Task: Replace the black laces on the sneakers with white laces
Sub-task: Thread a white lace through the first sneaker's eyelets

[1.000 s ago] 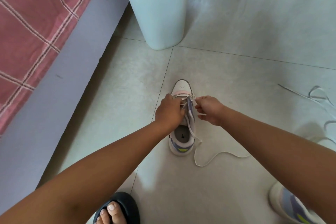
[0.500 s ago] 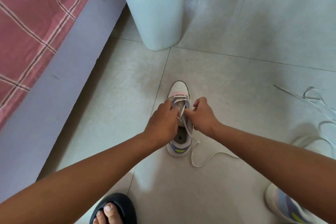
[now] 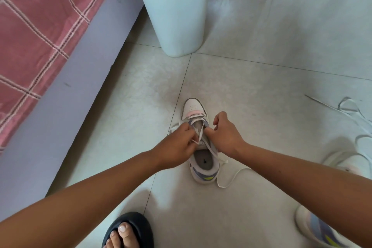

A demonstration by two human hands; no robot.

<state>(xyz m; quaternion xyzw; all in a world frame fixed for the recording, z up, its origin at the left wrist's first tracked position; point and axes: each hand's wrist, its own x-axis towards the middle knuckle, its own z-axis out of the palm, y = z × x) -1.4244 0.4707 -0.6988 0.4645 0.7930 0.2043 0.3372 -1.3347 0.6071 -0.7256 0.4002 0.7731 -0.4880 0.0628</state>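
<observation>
On the pale tiled floor (image 3: 261,106) stands a white low-top sneaker with lilac panels (image 3: 194,106), toe pointing far. The left hand (image 3: 177,147) pinches a flat white lace (image 3: 211,152) over the tongue; the right hand (image 3: 225,137) curls against the sneaker's right eyelet side, its hold unclear.

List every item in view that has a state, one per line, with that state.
White sneaker with lilac and yellow heel: upright on the tiles, partly laced.
White lace: crossed through the front eyelets, loose end trailing on the floor.
Left hand: pinches the lace.
Right hand: fingers curled at the sneaker's eyelets; its grip is hidden.
White bin with blue liner: upright, open-topped.
Second sneaker: on the floor, cut off by the frame.
</observation>
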